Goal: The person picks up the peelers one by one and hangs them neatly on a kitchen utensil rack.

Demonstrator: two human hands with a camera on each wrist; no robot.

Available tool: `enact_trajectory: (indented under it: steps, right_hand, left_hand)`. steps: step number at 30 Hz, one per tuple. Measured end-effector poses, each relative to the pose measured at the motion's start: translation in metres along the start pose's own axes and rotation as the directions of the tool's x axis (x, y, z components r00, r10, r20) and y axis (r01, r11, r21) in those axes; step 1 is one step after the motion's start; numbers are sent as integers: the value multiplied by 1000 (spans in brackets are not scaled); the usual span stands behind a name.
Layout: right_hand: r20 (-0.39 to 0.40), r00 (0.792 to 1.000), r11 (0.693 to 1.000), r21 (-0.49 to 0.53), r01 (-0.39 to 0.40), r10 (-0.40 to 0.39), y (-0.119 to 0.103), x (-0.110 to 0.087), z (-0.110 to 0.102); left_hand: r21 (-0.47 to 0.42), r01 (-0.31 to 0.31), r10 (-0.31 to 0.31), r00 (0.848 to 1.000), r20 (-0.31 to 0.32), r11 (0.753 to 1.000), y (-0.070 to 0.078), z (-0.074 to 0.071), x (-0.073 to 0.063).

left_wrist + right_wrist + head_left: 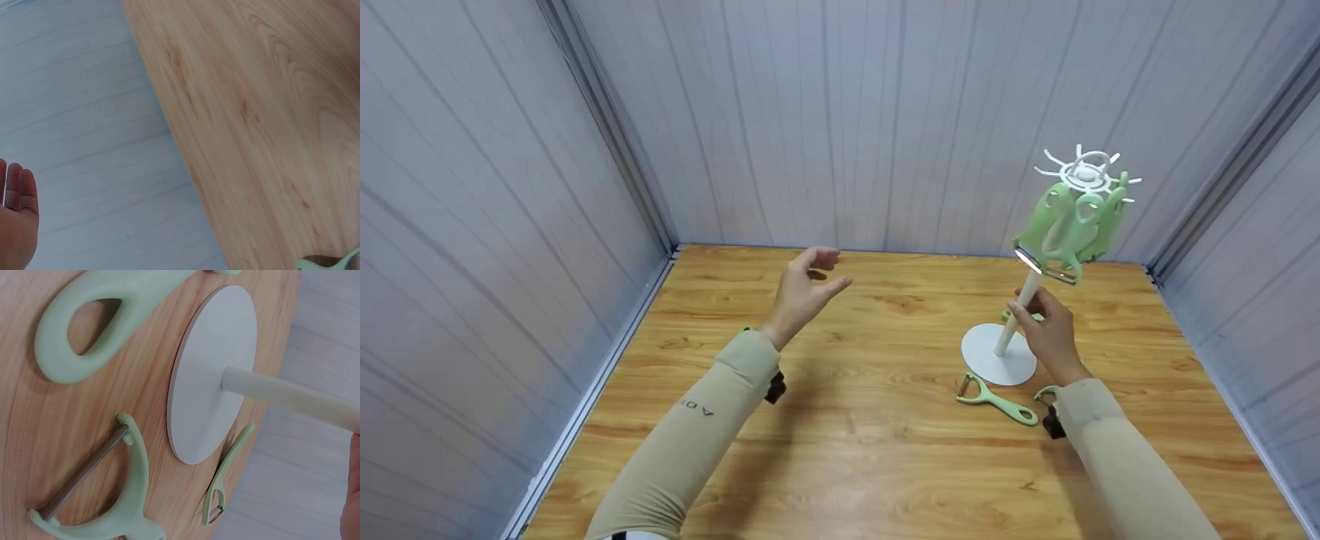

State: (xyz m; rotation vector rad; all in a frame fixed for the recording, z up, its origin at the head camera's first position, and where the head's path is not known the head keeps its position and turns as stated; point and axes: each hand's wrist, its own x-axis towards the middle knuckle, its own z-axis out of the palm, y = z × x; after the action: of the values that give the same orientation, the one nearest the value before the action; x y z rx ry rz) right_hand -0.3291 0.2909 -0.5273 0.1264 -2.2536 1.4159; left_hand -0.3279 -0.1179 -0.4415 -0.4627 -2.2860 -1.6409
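Left sleeve [682, 442] is spanning surface [870, 427] | left hand [801, 294] is hovering, released | right hand [1050, 334] is grasping white stand [1028, 287], standing at right | likely handling light, stiff, top-heavy; slim post [1006, 342] suiting grip

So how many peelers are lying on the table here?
3: one peeler in front of the white stand base, another peeler partly hidden by the right sleeve, a third peeler beyond the base, partly behind the right hand. More could be hidden.

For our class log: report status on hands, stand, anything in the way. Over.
Right hand grips white stand. Left hand holds nothing. Green peelers hang on stand; loose peelers lie near its base, possible obstacles.
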Motion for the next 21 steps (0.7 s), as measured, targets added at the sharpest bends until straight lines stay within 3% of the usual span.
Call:
enact_trajectory:
  steps: [10, 21]
  right_hand:
    - [-2, 1000, 1000, -15, -16, 16, -5, -2, 1]
    - [51, 998, 999, 26, -23, 21, -38, -11, -6]
  left_hand:
    - [33, 26, -25, 999, -24, 999, -13, -28, -8]
    - [114, 94, -93, 996, -18, 989, -34, -56, -24]
